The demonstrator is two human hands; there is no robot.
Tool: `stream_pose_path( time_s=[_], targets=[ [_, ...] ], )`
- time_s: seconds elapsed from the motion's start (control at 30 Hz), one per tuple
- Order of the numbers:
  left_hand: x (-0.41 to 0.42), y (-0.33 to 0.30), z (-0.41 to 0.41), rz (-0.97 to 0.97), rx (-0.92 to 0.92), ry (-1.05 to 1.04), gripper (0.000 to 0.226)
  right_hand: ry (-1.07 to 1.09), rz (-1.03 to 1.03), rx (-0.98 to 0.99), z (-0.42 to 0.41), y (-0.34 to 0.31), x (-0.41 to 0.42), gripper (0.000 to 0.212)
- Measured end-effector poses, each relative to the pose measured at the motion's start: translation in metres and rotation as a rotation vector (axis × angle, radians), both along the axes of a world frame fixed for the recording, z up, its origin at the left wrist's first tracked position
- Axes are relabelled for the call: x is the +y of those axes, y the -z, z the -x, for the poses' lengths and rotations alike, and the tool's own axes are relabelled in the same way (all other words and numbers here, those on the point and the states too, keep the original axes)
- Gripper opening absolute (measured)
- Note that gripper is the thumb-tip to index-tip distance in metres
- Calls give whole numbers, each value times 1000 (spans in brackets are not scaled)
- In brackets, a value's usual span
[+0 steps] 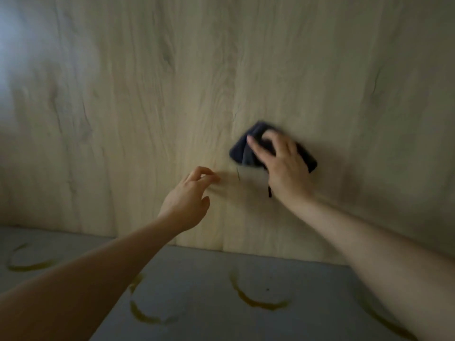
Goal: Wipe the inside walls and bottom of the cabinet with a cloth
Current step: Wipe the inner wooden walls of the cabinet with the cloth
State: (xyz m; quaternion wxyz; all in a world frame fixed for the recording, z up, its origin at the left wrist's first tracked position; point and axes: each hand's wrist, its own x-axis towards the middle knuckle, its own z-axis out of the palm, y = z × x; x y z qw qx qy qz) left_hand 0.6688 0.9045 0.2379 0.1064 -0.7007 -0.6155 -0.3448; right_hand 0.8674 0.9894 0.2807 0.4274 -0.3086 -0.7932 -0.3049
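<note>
Nearest me: grey cabinet bottom [197, 279], w/ yellow-brown ring stains [258, 301] on it, several, below and to both sides of the cloth. Not wiped yet by the look of them. Risk: if I work the wall only & pull out, rings stay. They look dried on, so prob. need more pressure or a damp cloth; a dry pass may just smear.

Mid: my left hand [189, 195], left of and a bit below the cloth, fingers loosely curled, holding nothing, tips near the wall; can't tell if touching. Risk: it sits just beside the wipe path, could get bumped.

Far: my right hand [280, 163] presses the cloth [248, 148] flat against the back wall [172, 82], fingers spread over it, not clenched. Cloth sits well above the bottom edge of the wall, right of centre.

Cloth: dark navy/black, soft, bunched & folded under my palm, a corner sticking out up-left, a thin tag or thread hanging below my wrist. Blurred. Risk: w/ only flat pressure & no grip, cloth could slip or fold further, so less contact area. Dangling bit could drag thru the stains later.
</note>
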Motion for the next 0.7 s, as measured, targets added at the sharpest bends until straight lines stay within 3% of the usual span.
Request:
stream_pose_path(
  time_s=[0.1,0.3,0.43,0.6,0.7],
  targets=[
    [1,4,1,-18,-10,1,47,10,29,55,16,-9,-4,67],
    [-3,21,10,64,106,-56,26,-79,72,-385,19,85,0,78],
    [-6,31,8,155,126,-94,29,-78,31,-607,-16,114,10,58],
    [1,51,-3,416,206,12,36,-11,-14,-794,-121,123,15,55],
    [5,67,1,559,312,45,36,26,-14,-851,-135,117,17,55]
  ],
)
